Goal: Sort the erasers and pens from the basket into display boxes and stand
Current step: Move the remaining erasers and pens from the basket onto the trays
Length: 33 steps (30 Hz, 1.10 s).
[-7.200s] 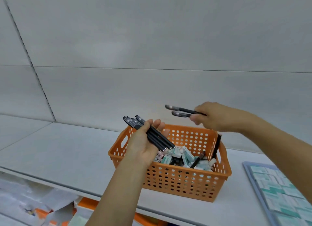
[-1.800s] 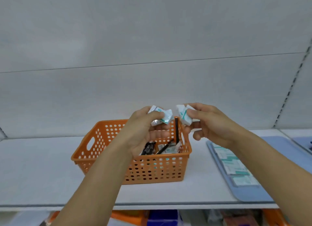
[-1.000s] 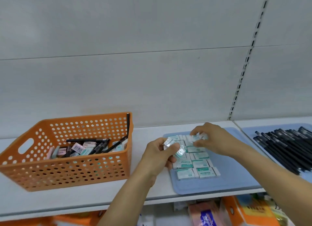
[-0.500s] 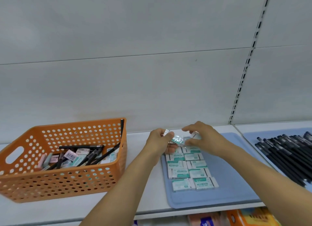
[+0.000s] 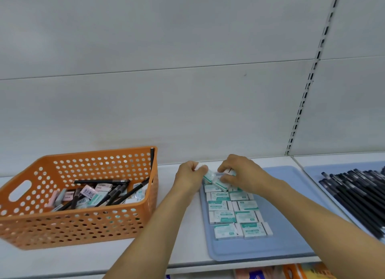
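An orange perforated basket (image 5: 100,222) at the left holds black pens (image 5: 116,193) and pink and white-green erasers. A blue tray (image 5: 287,233) at centre right carries two columns of white-green erasers (image 5: 233,214). At the tray's far left end, my left hand (image 5: 190,175) grips wrapped erasers (image 5: 209,176). Beside it, my right hand (image 5: 239,172) pinches an eraser (image 5: 220,184) low over the top of the columns.
A second blue tray (image 5: 312,170) at the far right carries a row of black pens (image 5: 358,197). One pen (image 5: 152,160) leans upright in the basket's back right corner. Coloured packages (image 5: 270,273) show on the shelf below. A slotted upright (image 5: 306,91) runs up the back wall.
Both hands have dropped a little toward the tray's far end. The right hand now sets an eraser down at the head of the columns. The basket has not moved.
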{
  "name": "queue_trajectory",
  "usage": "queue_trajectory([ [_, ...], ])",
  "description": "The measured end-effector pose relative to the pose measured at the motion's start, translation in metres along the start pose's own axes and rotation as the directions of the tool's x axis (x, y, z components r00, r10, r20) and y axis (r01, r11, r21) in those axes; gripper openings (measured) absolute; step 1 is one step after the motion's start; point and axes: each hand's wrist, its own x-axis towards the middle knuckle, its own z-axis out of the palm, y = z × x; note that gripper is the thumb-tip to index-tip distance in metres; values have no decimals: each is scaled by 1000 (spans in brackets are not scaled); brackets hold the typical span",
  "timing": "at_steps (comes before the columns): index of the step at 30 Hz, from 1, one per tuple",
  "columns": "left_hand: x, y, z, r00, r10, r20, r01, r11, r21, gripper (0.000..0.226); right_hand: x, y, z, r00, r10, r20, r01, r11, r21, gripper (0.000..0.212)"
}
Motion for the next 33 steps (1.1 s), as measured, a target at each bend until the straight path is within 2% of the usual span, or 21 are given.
queue_trajectory([
  [2,-3,-1,-4,995,76,-60,-71,994,82,16,-5,5,-5,997,34,-74,-29,997,70,34],
  [4,-10,0,-8,996,77,-54,-76,997,18,15,-13,11,-13,991,53,-122,-37,991,126,38],
  [7,-26,1,-7,993,35,113,-30,999,-42,12,-26,15,-20,998,45,46,-50,992,119,41],
  [9,-33,-4,-2,976,58,211,-72,995,63,9,-34,14,-19,985,25,173,-42,995,94,45],
  [10,-33,-8,1,968,104,229,-146,974,175,7,-36,13,-19,978,11,206,-29,996,83,45],
  [13,-25,-12,1,932,308,193,-363,761,538,9,-43,14,-21,978,-32,207,20,998,60,38],
  [15,-14,-9,-2,880,414,234,-464,640,613,21,-43,18,-22,991,-40,124,27,994,105,30],
  [18,2,3,-1,814,354,460,-581,483,655,35,-31,26,-20,998,-33,-44,37,995,94,22],
  [20,12,8,0,792,291,537,-610,427,667,36,-20,31,-18,1000,-2,-20,3,1000,20,26],
  [24,25,3,-4,823,260,505,-567,420,708,36,-5,38,-12,992,26,123,-16,997,-78,20],
  [27,27,-8,-5,851,330,409,-523,464,715,33,-6,36,-10,993,7,116,-1,999,-46,19],
  [33,23,-8,-4,849,352,394,-526,497,690,33,-14,29,-12,995,-22,100,23,1000,-10,23],
])
